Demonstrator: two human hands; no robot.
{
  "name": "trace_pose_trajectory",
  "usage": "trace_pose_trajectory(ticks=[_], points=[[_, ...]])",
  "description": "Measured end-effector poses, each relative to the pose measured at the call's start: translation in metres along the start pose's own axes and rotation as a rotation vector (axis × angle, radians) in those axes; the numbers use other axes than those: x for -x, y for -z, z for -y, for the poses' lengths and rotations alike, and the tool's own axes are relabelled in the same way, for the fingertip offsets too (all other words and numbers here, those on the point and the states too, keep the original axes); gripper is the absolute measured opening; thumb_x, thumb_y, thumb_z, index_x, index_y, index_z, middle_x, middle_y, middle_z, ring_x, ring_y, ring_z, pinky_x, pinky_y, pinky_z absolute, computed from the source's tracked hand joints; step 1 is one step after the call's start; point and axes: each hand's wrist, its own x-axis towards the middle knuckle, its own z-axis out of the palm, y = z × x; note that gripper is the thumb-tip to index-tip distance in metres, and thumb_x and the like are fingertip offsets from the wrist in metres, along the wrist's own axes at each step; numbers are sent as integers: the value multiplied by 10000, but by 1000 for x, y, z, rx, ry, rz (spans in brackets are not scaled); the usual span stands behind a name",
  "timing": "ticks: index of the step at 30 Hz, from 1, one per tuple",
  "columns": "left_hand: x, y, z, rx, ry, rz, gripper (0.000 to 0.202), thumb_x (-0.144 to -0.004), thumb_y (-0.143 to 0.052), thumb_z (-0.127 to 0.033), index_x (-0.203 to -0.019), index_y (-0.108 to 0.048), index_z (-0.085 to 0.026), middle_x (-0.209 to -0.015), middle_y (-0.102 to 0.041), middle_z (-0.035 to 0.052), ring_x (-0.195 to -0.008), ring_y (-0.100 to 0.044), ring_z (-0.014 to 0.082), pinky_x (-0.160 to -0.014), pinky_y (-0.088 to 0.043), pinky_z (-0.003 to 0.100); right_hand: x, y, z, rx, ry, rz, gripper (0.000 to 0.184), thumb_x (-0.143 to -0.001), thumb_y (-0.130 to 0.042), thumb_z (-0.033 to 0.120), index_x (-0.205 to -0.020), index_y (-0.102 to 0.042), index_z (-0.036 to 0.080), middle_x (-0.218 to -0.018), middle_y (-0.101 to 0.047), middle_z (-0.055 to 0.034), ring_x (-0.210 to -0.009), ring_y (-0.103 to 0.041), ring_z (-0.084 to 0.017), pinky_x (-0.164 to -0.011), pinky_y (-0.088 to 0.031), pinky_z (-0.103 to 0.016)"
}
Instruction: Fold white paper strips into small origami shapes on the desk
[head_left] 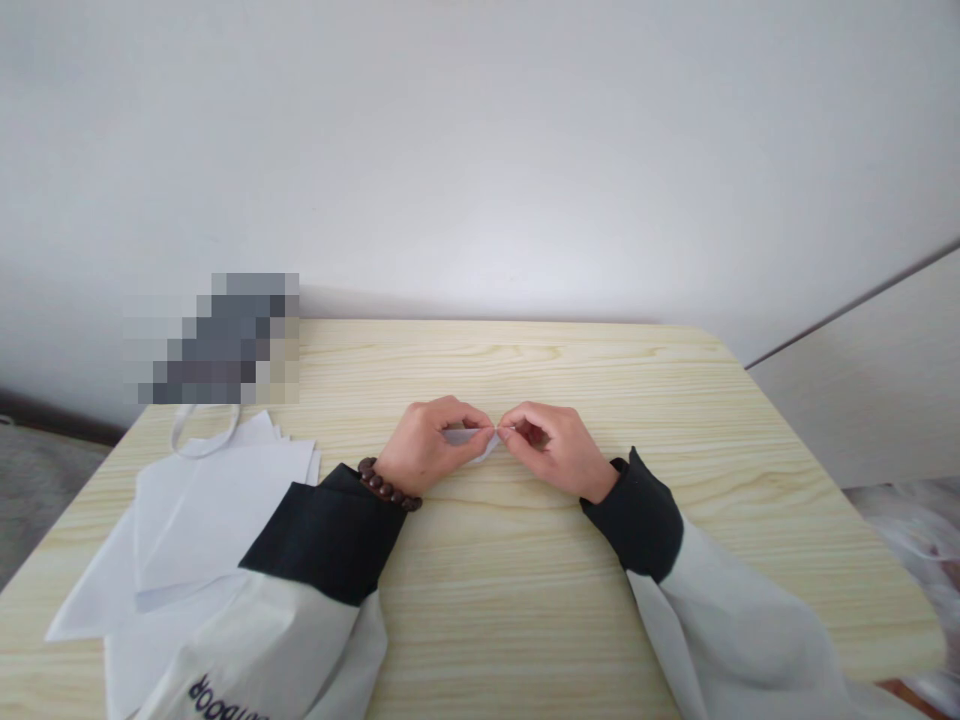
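My left hand (pixel 433 444) pinches a small folded piece of white paper (pixel 486 446) between thumb and fingertips, over the middle of the table. Close against it from the other side, my right hand (pixel 551 440) is closed in a pinch at the paper's right tip. The fingertips of both hands almost meet. Most of the paper is hidden behind the left fingers, so its full shape does not show. A dark beaded bracelet (pixel 386 488) circles my left wrist.
Loose white sheets (pixel 210 520) lie overlapped on the left of the wooden table (pixel 510 600). A white loop (pixel 174 435) rests on them, below a blurred-out dark object (pixel 225 340). A pale wall (pixel 480 160) stands behind the table's far edge.
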Motion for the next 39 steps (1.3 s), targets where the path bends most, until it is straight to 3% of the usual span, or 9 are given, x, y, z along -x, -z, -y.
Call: trace_pose_trajectory(ticks=[7,12,18,24,29,39], points=[[-1,0,1,-9,18,10,152,-740,-603,-293,-726,-711,-187,-716,-698,17,-660,-621,138,-625,-449,238,-3,10,-4,-86,-98,147,171,-831,-476,178,-883,-639,171,-740,-688,-15,-565,-585,-95,-547,-441,-203],[-2,5,5,-17,97,-27,181,-743,-598,-314,-717,-708,-173,-727,-705,22,-655,-624,145,-610,-452,237,-1,15,-12,-220,-140,90,190,-828,-425,136,-814,-614,152,-740,-681,-32,-615,-639,-109,-599,-488,-218],[-2,2,0,5,37,0,151,-746,-603,-282,-720,-709,-177,-711,-711,4,-638,-627,127,-640,-472,216,0,13,-8,-130,-62,111,220,-857,-471,210,-1040,-571,141,-770,-664,-34,-616,-589,-107,-577,-456,-216],[-1,-1,-1,51,17,6,157,-750,-596,-292,-738,-706,-181,-732,-712,16,-670,-637,140,-638,-486,225,-3,4,-3,122,58,135,182,-901,-443,262,-886,-607,185,-769,-643,-22,-667,-545,-122,-648,-403,-243],[0,-1,2,9,33,1,158,-744,-570,-256,-715,-702,-174,-700,-691,20,-650,-622,133,-607,-472,216,-3,8,-7,96,103,136,190,-908,-421,240,-865,-597,184,-794,-636,-26,-670,-530,-118,-637,-390,-232],[-1,5,6,-89,21,-19,166,-728,-557,-254,-679,-690,-167,-650,-674,9,-571,-577,108,-551,-424,202,-1,24,-14,11,-98,23,230,-888,-444,293,-732,-558,169,-614,-535,4,-546,-460,-103,-527,-352,-227]])
